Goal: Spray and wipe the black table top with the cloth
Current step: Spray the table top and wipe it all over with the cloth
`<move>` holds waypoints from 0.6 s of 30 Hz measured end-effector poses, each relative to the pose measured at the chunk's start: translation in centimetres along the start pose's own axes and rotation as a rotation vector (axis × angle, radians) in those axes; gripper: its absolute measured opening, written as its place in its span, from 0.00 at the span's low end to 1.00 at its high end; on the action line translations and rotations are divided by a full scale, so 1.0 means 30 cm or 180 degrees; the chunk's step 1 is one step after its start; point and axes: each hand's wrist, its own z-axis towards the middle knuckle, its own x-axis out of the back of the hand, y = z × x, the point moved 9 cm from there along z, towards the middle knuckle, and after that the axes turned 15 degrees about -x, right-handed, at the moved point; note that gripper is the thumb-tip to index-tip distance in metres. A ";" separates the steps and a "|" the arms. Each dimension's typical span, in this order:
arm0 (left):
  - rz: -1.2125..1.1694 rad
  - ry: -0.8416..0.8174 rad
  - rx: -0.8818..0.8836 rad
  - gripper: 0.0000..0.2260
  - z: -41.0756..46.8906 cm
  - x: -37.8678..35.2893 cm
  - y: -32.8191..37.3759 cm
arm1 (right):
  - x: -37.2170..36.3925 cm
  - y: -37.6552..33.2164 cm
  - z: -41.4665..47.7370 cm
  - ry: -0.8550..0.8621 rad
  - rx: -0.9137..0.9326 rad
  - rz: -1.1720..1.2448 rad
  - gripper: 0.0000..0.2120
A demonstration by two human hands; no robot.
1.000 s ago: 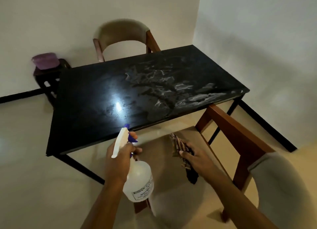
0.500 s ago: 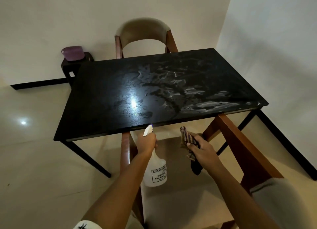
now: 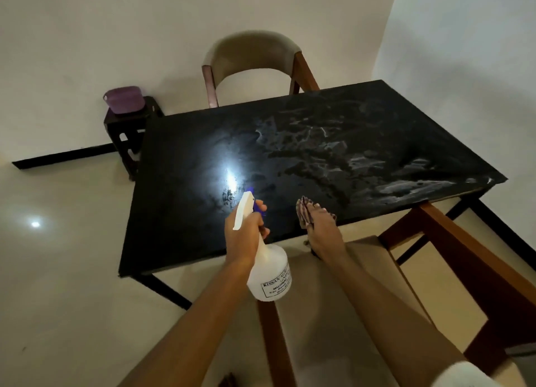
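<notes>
The black table top [image 3: 179,160] fills the middle of the view; its right half carries grey wet smears and a light glares left of centre. My left hand [image 3: 245,235] grips the neck of a white spray bottle [image 3: 269,276] with a blue trigger, its nozzle over the table's near edge and pointing at the top. My right hand [image 3: 322,230] holds a striped cloth [image 3: 303,212] with fingers stretched flat, pressing it on the table's near edge beside the bottle.
A wooden chair [image 3: 452,256] with a beige seat stands under me at the near side. Another chair [image 3: 252,53] faces the far side. A dark stool [image 3: 127,131] with a purple container [image 3: 124,99] stands far left. White walls close the back and right.
Both hands have risen from below the table's near edge to over it. The cloth now lies on the top, and the bottle's nozzle has come over the surface. The view has moved closer.
</notes>
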 end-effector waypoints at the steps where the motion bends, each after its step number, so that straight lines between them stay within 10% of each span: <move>1: 0.0007 -0.0036 -0.0099 0.13 -0.005 0.002 0.016 | -0.044 0.014 0.018 -0.0038 -0.0055 -0.0414 0.26; 11: 0.0128 0.0173 -0.0791 0.11 0.157 0.177 0.169 | -0.137 -0.089 0.196 -0.0634 0.0364 -0.1540 0.30; 18: 0.0256 0.0005 -0.0919 0.12 0.506 0.403 0.162 | -0.258 -0.097 0.121 -0.0052 0.0367 -0.1256 0.30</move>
